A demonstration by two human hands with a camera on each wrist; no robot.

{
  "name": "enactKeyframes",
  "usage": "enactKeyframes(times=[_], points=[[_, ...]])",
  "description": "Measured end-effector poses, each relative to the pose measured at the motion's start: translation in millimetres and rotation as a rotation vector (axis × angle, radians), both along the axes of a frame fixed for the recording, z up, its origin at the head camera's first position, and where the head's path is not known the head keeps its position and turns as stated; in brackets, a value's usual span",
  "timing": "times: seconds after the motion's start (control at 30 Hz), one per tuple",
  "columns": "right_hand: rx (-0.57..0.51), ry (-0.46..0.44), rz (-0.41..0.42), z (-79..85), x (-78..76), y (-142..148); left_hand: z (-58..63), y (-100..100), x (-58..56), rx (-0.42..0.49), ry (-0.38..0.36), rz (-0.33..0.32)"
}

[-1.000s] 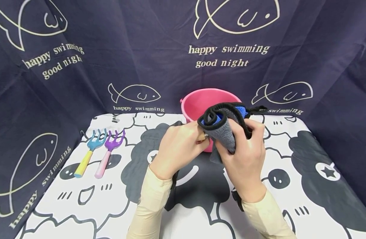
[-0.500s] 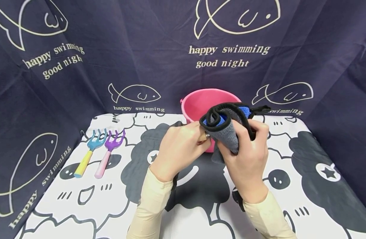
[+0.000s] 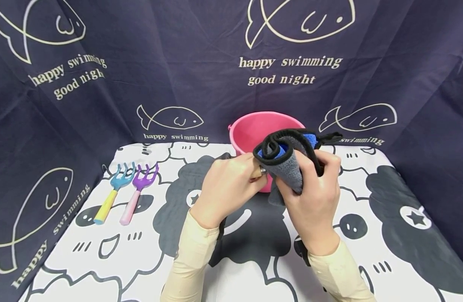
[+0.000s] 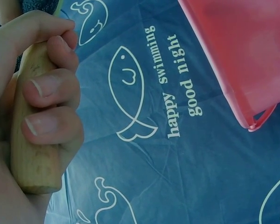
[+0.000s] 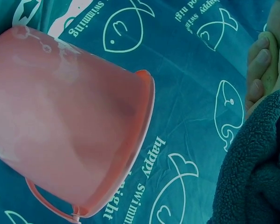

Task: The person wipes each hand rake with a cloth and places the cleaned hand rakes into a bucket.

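My left hand [image 3: 230, 186] grips a wooden handle [image 4: 33, 140], its fingers curled round it in the left wrist view. A short metal part [image 3: 263, 171] shows where the handle meets the cloth; the tool's far end is hidden, so its kind cannot be told. With my right hand [image 3: 315, 197] I hold a grey and blue towel [image 3: 286, 170] with black edging, bunched and rolled over that end. Both hands are in front of a pink bucket [image 3: 250, 130]. In the right wrist view the towel [image 5: 259, 163] fills the lower right corner.
Two small hand forks lie at the left of the table: a blue one with a yellow handle [image 3: 106, 206] and a purple one with a pink handle [image 3: 130, 207]. A sheep-print cloth [image 3: 141, 260] covers the table. Dark fish-print curtains [image 3: 201, 54] stand behind and at both sides.
My right hand and the towel have shifted slightly to the right since one second ago, and a little more of the metal part shows. Over the last half second almost nothing has moved.
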State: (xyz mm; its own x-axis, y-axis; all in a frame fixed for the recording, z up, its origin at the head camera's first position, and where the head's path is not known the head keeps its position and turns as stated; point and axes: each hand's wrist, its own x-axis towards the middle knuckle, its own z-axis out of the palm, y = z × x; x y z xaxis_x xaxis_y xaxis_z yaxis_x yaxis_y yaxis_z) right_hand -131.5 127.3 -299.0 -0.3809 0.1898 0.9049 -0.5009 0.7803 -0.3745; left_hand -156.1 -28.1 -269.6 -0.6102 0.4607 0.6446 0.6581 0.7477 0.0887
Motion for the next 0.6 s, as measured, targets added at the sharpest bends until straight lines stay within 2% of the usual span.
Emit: enactKeyframes(times=[0.6], points=[[-0.001,-0.011,-0.001,0.5,-0.8,2.4,-2.2,0.9,-1.7,0.027,0.018,-0.011]])
